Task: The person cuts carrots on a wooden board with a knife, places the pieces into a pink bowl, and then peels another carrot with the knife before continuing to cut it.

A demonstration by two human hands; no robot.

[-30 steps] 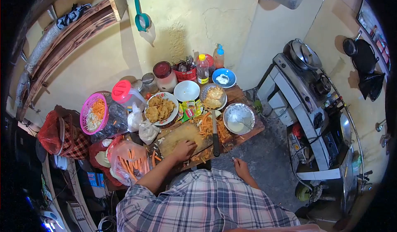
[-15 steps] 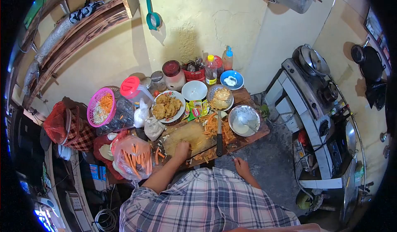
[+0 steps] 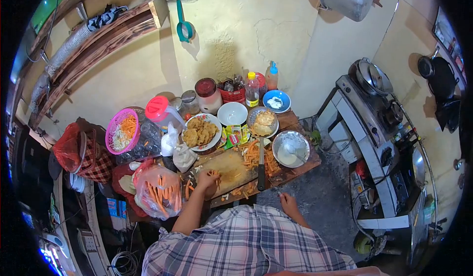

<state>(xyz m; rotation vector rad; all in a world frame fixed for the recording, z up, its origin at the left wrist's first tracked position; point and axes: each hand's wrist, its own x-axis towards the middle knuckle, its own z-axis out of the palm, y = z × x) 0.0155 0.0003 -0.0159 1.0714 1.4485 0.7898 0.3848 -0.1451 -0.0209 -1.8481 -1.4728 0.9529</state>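
Observation:
My left hand [image 3: 209,179] is over the left part of the wooden cutting board [image 3: 231,163]. Its fingers are closed on small orange carrot pieces [image 3: 214,172]. Past the table's front edge, my right hand [image 3: 288,202] is lowered and closed; something thin pokes out between its fingers, too small to name. A black-handled knife [image 3: 261,175] lies to the right of the board, its blade pointing to the back. Beside it is a heap of orange carrot peelings [image 3: 251,153]. Left of the board, a clear plastic bag [image 3: 144,187] holds carrots [image 3: 161,195].
Behind the board are a plate of fritters [image 3: 200,131], a white bowl [image 3: 232,114] and green seasoning packets [image 3: 233,137]. A batter bowl [image 3: 290,149] sits near the right edge. At left is a pink basket [image 3: 109,137] of shredded vegetables. A stove [image 3: 364,103] stands right.
My left hand has moved left and slightly back over the board, and orange carrot pieces now show at its fingers. My right hand stays low, having shifted only slightly. The view has tilted a little.

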